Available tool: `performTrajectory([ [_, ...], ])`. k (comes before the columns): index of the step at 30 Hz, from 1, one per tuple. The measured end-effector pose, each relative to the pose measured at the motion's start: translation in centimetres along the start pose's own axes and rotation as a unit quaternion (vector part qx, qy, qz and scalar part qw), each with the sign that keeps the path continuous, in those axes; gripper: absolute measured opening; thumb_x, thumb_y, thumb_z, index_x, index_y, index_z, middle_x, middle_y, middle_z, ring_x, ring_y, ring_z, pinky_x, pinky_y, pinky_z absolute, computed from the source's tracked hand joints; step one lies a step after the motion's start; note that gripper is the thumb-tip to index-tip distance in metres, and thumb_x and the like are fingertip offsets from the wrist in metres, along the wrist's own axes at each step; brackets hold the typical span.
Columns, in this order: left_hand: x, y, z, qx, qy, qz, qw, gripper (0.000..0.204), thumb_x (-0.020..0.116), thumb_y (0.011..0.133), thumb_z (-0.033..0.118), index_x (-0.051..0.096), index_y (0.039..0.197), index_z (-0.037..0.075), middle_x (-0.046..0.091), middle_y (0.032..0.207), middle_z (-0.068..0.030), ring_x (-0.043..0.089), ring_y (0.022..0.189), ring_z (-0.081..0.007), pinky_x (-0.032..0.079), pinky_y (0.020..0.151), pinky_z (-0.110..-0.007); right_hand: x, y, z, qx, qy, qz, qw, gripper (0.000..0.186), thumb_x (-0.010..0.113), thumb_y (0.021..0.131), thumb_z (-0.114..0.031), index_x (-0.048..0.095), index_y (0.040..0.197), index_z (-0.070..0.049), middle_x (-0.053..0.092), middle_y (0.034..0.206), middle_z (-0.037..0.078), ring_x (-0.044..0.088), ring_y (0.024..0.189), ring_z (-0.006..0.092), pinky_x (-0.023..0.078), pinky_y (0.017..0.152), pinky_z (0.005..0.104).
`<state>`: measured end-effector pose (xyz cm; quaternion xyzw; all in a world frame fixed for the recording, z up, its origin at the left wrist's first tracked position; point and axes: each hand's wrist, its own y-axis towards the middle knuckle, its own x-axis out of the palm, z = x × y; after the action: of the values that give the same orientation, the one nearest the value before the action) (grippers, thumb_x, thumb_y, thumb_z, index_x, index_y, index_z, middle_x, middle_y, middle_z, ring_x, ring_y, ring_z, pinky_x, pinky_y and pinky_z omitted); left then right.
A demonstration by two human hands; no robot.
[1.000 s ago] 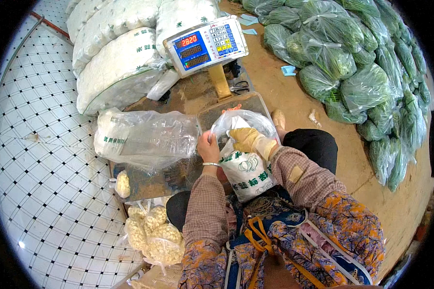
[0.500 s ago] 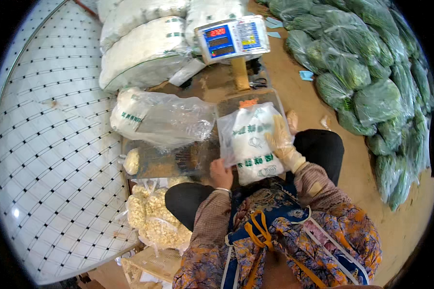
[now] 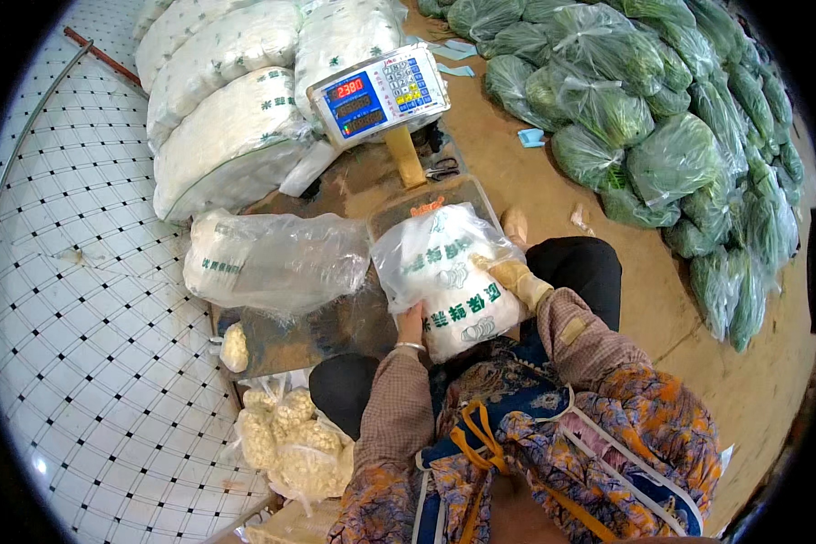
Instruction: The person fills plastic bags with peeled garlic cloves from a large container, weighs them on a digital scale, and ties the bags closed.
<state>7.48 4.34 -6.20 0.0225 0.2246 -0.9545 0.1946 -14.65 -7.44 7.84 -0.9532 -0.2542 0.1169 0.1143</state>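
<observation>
**One white bag (image 3: pixel 458 283) over the scale platform (image 3: pixel 399 212)**

Two hands are at the one green-printed white bag. The bare left hand (image 3: pixel 411 324) is at its near left side, fingers partly hidden under the edge; the gloved right hand (image 3: pixel 510 276) rests on its right side, fingers slightly bent. How firmly either grips cannot be told. The bag lies printed side up, covering most of the platform and overhanging its near edge toward the lap, between two dark knees (image 3: pixel 582 272).

A second ago its mouth stood open with both hands at it; now the mouth end lies flat toward the platform's far edge. Half a second ago the right hand lay flatter and further along the bag. The red figures on the display (image 3: pixel 376 98) have changed.

Below the brown board's (image 3: pixel 290 343) near edge sit at least three bags of pale cloves (image 3: pixel 292 444). One small clove bag (image 3: pixel 235 347) is at its near left corner. One clear bag with a white-filled end (image 3: pixel 276 258) lies along its left part, its loose end just beside the platform. Beyond the platform's far edge, scissors (image 3: pixel 442 170) lie by the post (image 3: pixel 404 156). The display hides part of at least four big white sacks (image 3: pixel 231 145). Far right, green bags (image 3: pixel 680 159) overlap too much to count.
</observation>
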Motion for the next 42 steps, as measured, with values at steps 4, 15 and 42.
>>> performTrajectory([
  [4, 2.7, 0.6, 1.8, -0.066, -0.127, -0.011, 0.99, 0.035, 0.046, 0.082, 0.026, 0.052, 0.103, -0.001, 0.056, 0.097, -0.0095, 0.053, 0.089, -0.0205, 0.041, 0.077, -0.03, -1.5, 2.1, 2.6, 0.049, 0.209, -0.052, 0.975, 0.048, 0.055, 0.077, -0.035, 0.046, 0.111, -0.002, 0.054, 0.103, 0.014, 0.051, 0.093, 0.0253, 0.04, 0.082, 0.0332],
  [15, 3.3, -4.2, 13.0, -0.188, -0.343, -0.109, 0.914, 0.039, 0.052, 0.081, 0.027, 0.05, 0.102, -0.005, 0.058, 0.092, -0.0099, 0.056, 0.079, -0.0176, 0.045, 0.07, -0.028, -0.9, 2.4, 1.3, 0.217, 0.223, -0.103, 0.945, 0.04, 0.055, 0.078, -0.03, 0.053, 0.103, 0.002, 0.057, 0.097, 0.016, 0.055, 0.088, 0.0212, 0.044, 0.074, 0.0304],
  [42, 3.2, -4.1, 14.8, -0.144, -0.437, -0.188, 0.868, 0.044, 0.038, 0.086, 0.031, 0.037, 0.118, 0.001, 0.048, 0.112, -0.0132, 0.052, 0.095, -0.0239, 0.043, 0.082, -0.035, -1.1, -0.8, -4.7, 0.25, 0.436, -0.131, 0.855, 0.031, 0.058, 0.076, -0.021, 0.055, 0.095, 0.003, 0.06, 0.087, 0.014, 0.059, 0.072, 0.0192, 0.048, 0.064, 0.0292],
])
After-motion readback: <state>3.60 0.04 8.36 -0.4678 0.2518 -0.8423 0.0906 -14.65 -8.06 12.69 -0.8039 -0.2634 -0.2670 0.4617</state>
